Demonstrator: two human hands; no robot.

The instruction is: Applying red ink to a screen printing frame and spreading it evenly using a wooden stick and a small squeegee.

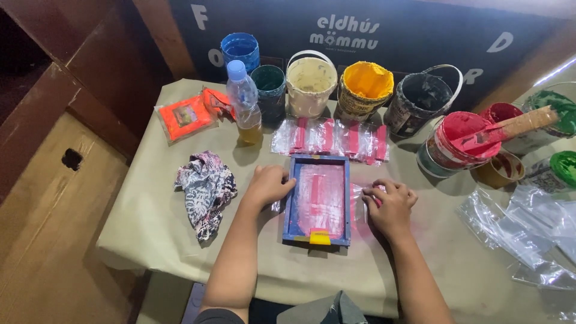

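Frame: small blue-edged printing frame lies flat on the desk, between the two hands; mesh smeared pink-red.
Yellow piece: small yellow block sits at the frame's near edge, just inward of both grips.
Left hand: left hand rests on the frame's left rail, fingers curled over the edge. Grip narrow, pressing the rail rather than closed round it.
Right hand: right hand lies just off the frame's right rail, palm down on a clear plastic bag that pokes out from under the frame. Fingers half curled; whether they pinch the bag I cannot tell.
Doing it well: my reading is that the frame wants to stay flat and square over the bag, so even pressure from the left grip and a steady right hand on the plastic look like the points to mind; a slip sideways would likely smear the ink.
Beyond the grips: row of printed bags with red bars, just past the frame's far edge.
Farther out: paint pots along the back, among them a yellow pot and a red pot with a wooden stick in it, off to the right grip's far side.
Left of the left grip: patterned rag, a water bottle, orange packets.
Right of the right grip: loose clear bags, well apart.
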